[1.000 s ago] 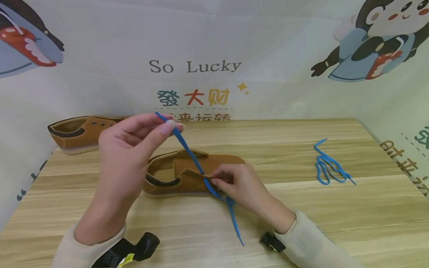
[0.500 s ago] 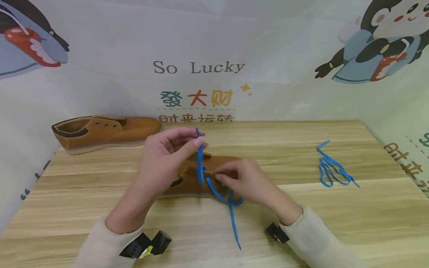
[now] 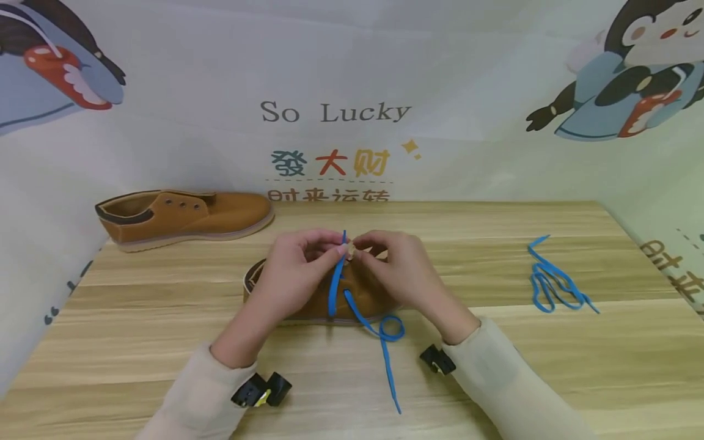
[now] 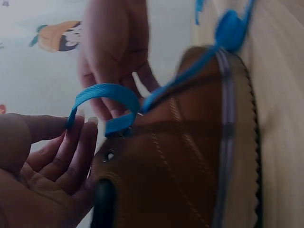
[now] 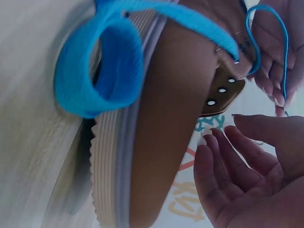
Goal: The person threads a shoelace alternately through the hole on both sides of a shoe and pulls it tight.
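Note:
A brown shoe [image 3: 370, 292] lies on the table with its toe to the right, both hands over it. My left hand [image 3: 294, 272] pinches a blue shoelace [image 3: 335, 292] near its tip between thumb and fingers. In the left wrist view the shoelace [image 4: 107, 90] arcs from those fingers to the near eyelet flap; one eyelet [image 4: 109, 155] beside it has no lace. My right hand [image 3: 407, 269] is at the shoe's far eyelet flap [image 5: 223, 95], thumb and fingertips apart with nothing seen between them. The other lace end trails in a loop onto the table.
A second brown shoe [image 3: 225, 217], without a lace, stands at the back left. Another blue shoelace [image 3: 555, 281] lies bunched at the right of the wooden table [image 3: 484, 366]. A printed cloth [image 3: 456, 134] hangs behind.
My left hand has come right and down over the shoe with the shoelace tip. My right hand has let go of the near flap and moved up to the far one.

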Demonstrator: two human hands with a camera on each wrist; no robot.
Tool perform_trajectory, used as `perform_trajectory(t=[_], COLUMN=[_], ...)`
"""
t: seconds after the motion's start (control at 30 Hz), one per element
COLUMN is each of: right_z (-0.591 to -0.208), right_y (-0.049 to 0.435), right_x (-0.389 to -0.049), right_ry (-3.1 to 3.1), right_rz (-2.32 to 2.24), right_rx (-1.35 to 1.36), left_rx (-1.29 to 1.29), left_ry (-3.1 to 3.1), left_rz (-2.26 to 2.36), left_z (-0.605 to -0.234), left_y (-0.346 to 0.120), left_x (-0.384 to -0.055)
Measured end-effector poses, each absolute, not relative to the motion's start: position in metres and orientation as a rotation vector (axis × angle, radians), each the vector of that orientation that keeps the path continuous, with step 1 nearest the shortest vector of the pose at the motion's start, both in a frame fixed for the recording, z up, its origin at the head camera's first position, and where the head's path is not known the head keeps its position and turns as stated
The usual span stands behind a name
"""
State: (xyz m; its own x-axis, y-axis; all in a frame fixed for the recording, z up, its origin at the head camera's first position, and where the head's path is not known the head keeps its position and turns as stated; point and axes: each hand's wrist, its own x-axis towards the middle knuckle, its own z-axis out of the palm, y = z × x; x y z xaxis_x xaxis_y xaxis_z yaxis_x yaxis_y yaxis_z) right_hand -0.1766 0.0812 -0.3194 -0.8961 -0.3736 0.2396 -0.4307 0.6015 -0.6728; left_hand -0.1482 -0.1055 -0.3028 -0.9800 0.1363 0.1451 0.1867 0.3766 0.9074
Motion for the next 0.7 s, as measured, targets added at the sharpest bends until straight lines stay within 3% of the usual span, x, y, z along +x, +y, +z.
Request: perform_trajectory(t=[0.33, 0.7], right_z=[-0.328, -0.34], right_y=[0.085, 0.079], right_x=[-0.192, -0.194], right_ry=[-2.83, -2.802], right_rz=[1.418, 1.486], right_rx=[0.851, 0.76], left_rx=[-0.287, -0.219], left_ry=[-2.686, -2.79], left_rz=[-1.573, -1.383], left_z=[-0.314, -0.321], left_y=[-0.103, -0.097], left_x=[-0.149, -0.148])
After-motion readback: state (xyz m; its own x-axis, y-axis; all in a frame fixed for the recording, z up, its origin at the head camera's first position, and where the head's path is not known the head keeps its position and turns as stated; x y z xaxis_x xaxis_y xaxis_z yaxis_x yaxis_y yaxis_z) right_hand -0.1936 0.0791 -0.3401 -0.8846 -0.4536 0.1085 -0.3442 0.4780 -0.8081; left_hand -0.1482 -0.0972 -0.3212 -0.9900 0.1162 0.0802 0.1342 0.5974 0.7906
